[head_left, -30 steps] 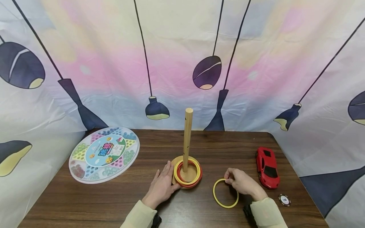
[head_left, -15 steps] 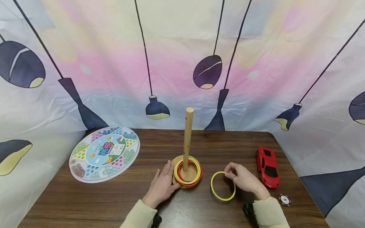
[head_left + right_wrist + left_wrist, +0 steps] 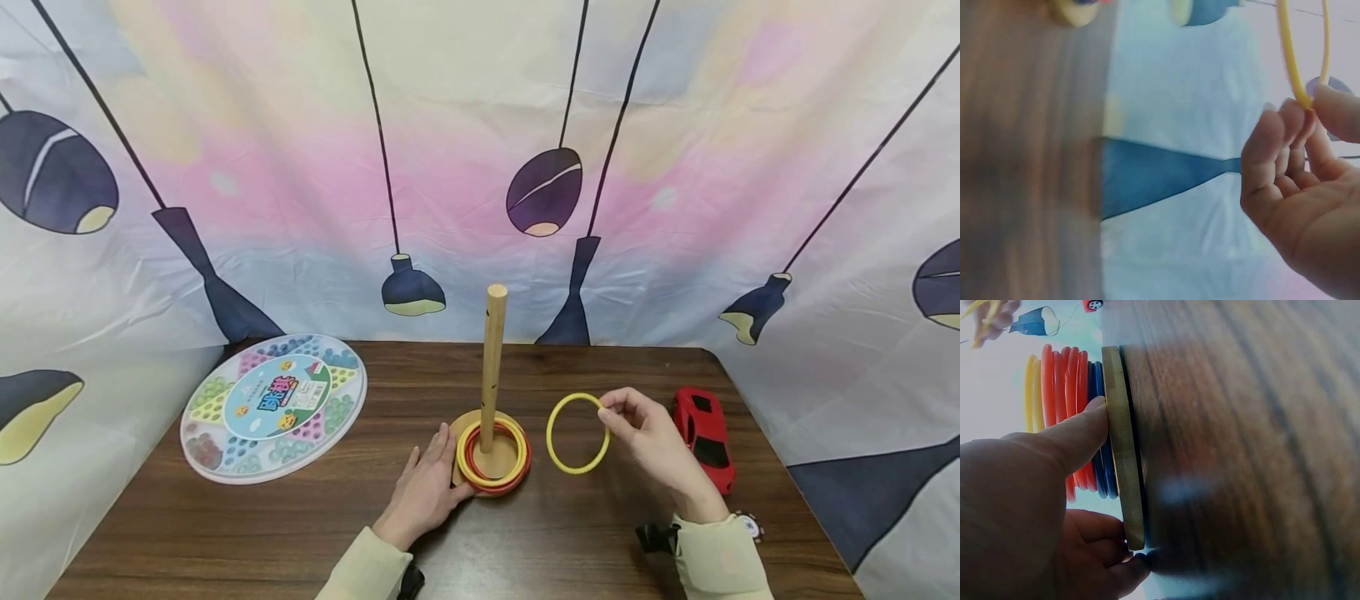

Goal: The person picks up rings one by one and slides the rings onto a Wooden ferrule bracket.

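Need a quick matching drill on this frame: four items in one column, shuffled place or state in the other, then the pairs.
Things:
1. yellow ring
2. red toy car
3. Chinese checkers board
4. wooden peg stand

Places or states:
A. flat on the table's far left side
B. upright mid-table, rings stacked round its base, left hand resting against it
C. lifted off the table, pinched by the right hand
D. on the table just beyond the right hand

Pairs: 1-C, 2-D, 3-A, 4-B

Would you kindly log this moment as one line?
right hand: pinches yellow ring, lifted | left hand: rests against peg base | peg: upright
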Demonstrator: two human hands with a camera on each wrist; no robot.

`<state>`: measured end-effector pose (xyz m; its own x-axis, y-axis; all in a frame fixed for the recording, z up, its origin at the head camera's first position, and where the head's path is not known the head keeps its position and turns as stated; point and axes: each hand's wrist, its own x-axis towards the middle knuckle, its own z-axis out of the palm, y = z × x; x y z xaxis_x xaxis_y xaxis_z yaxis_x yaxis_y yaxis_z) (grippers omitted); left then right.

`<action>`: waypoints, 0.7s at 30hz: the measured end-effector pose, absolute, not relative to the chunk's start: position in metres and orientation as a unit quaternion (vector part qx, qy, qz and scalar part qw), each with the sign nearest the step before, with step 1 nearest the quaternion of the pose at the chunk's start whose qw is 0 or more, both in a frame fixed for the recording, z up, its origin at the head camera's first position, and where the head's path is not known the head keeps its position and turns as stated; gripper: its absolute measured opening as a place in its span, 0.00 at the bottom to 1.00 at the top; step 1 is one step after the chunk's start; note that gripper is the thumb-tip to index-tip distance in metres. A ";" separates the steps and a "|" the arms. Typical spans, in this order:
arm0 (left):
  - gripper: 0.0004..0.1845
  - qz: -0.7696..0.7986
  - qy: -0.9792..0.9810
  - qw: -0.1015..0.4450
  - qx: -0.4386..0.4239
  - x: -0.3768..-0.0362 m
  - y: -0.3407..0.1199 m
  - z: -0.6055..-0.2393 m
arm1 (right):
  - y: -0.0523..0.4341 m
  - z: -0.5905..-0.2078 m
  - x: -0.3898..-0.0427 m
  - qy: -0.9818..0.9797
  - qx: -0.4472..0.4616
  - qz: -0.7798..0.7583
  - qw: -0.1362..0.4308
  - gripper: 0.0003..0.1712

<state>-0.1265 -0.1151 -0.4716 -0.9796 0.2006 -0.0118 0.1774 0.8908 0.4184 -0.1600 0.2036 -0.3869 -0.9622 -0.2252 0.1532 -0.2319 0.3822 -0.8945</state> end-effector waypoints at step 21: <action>0.46 0.215 0.971 0.027 0.098 -0.126 -0.115 -0.472 | 0.157 -0.299 -0.145 -0.579 0.211 0.787 0.023 0.09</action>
